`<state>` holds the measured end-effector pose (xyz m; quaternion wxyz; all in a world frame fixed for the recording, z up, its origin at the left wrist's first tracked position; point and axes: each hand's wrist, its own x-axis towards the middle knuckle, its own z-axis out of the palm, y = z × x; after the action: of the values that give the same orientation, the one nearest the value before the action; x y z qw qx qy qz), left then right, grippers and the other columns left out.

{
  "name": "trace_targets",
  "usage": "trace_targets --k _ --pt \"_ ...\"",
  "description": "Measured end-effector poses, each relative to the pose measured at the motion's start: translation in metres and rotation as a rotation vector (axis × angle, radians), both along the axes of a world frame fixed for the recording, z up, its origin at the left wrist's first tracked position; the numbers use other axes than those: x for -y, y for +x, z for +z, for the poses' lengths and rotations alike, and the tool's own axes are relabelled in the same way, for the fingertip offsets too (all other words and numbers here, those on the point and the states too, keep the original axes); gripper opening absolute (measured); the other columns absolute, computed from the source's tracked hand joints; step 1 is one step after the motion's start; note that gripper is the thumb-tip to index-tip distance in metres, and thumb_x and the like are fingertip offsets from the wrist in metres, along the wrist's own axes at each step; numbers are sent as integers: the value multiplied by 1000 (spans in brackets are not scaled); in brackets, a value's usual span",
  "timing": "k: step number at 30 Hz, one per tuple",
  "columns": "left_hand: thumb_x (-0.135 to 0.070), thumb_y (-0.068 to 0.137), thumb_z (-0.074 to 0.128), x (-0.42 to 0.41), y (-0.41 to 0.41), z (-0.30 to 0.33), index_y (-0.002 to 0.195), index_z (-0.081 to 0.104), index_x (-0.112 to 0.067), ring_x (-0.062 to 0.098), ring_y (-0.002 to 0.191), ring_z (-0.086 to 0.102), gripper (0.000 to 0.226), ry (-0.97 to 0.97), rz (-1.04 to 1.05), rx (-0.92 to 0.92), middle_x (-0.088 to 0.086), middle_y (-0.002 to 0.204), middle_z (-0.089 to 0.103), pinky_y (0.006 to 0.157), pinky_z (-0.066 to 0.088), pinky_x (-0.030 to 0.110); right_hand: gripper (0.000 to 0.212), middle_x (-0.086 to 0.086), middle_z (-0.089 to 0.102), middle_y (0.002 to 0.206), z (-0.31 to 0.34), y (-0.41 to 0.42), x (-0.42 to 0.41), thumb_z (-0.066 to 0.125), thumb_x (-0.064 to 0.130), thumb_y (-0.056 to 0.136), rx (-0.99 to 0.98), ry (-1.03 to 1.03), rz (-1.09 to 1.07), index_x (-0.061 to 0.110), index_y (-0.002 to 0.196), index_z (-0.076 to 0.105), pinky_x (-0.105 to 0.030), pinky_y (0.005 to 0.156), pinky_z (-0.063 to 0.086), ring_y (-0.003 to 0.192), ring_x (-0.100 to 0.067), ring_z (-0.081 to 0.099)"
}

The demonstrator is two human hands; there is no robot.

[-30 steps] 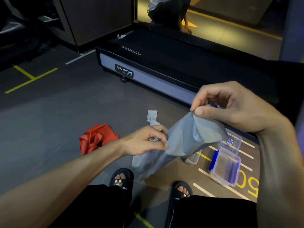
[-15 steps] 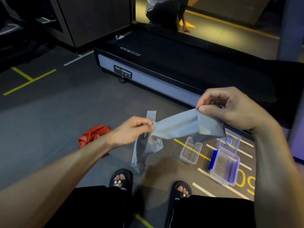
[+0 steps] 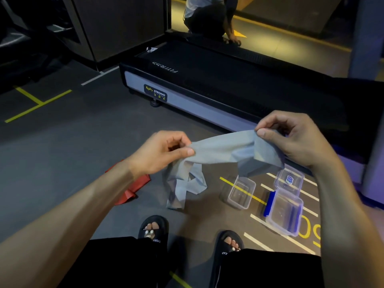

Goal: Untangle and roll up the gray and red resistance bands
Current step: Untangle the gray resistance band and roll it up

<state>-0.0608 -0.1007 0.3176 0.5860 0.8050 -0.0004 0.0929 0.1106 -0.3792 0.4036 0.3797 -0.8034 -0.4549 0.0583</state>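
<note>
1. red band [image 3: 133, 185] lies crumpled on the floor at lower left of centre, partly hidden behind the left forearm, untouched.
2. left hand [image 3: 160, 153] at centre pinches the gray band [image 3: 224, 148] between thumb and curled fingers.
3. gray band spans between both hands, its loose tail [image 3: 182, 186] hanging twisted toward the floor.
4. right hand [image 3: 291, 138] at centre right pinches the other end, thumb on top.
5. clear containers [image 3: 284, 213] sit on the floor at lower right.
6. judgement: keep the span taut, flatten twists, then feed the tail through before rolling.
</note>
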Motion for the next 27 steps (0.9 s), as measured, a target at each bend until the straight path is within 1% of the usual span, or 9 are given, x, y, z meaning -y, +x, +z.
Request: trace_targets --k 2,4,7,10,14,18,20,24,27 --pt "-32 88 78 -2 0 2 89 73 -11 18 75 62 22 28 43 14 18 84 72 73 50 40 6 1 71 91 0 0 0 72 8 93 13 15 -3 12 96 75 -18 76 47 83 -10 63" --pt "-34 84 83 -3 0 5 89 75 -15 14 71 64 21 46 85 32 9 80 74 72 50 34 5 2 71 90 1 -1 0 73 9 93 24 25 -6 12 96 75 -17 76 47 83 -7 63" --pt "-25 79 86 -1 -1 10 90 74 -15 13 67 65 20 65 119 57 5 77 74 68 52 29 5 2 72 90 0 0 1 74 10 92 27 24 -6 13 96 76 -20 76 49 84 -9 64" --pt "-18 77 89 -1 -1 13 92 71 -16 15 65 65 24 103 138 55 6 78 73 66 53 28 6 4 72 91 -1 -1 0 74 10 92 40 12 -8 14 96 76 -16 76 47 85 -9 64" --pt "-21 77 89 -2 0 15 95 70 -21 20 66 66 27 102 156 30 6 79 74 68 53 31 6 5 72 93 -1 -1 0 74 12 92 49 1 -13 14 97 76 -13 75 45 87 -9 64" --pt "-27 75 87 -2 -2 19 102 71 -21 36 76 73 32 93 149 15 6 81 76 71 58 41 6 3 72 93 -1 -1 0 74 10 92 40 6 -13 13 97 77 -14 76 47 87 -11 64" --pt "-29 74 87 -3 -2 20 104 72 -20 38 78 72 35 101 140 -2 6 82 77 72 58 43 7 3 72 93 -1 -1 0 74 10 92 40 10 -14 12 97 77 -14 75 47 87 -10 64" --pt "-29 74 88 -4 -1 21 98 76 -18 26 67 70 29 102 134 -27 8 78 75 68 55 36 8 6 71 96 0 -1 1 73 13 93 52 14 -18 14 100 76 -17 77 49 90 -11 64" --pt "-31 73 86 -3 0 23 95 78 -16 18 69 68 28 78 123 -42 9 77 75 71 54 33 8 7 71 95 -1 0 2 73 13 92 47 19 -25 15 99 76 -18 77 50 90 -11 65"
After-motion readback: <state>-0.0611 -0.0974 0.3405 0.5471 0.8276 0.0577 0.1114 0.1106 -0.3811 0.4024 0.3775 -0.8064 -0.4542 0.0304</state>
